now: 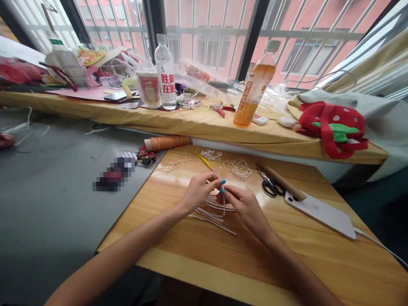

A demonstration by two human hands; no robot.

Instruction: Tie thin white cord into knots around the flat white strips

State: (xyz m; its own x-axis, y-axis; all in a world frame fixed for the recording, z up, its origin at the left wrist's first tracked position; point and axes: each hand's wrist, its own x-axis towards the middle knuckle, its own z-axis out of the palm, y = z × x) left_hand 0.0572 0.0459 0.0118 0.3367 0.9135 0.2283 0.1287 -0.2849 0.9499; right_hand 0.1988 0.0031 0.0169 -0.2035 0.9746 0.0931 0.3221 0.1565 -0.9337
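Over the middle of the wooden table, my left hand (202, 189) pinches a thin white cord (224, 208) between thumb and fingertip. My right hand (244, 204) grips the same cord just below, its fingertips close against the left ones. One short end of the cord sticks up above my fingers and the other hangs down. Several cut white cords (212, 221) lie on the table beneath my hands. Beyond them are yellow tweezers (205, 160), small white pieces (211, 154), a loose coil of cord (237, 168) and a bunch of thin strands (172, 167).
Black-handled scissors (270, 188), a brown tube (280, 182) and a white phone (321, 214) with a cable lie to the right. An orange thread spool (167, 143) sits at the far left edge. Bottles and a red strawberry bag (333, 121) stand on the window ledge (197, 124).
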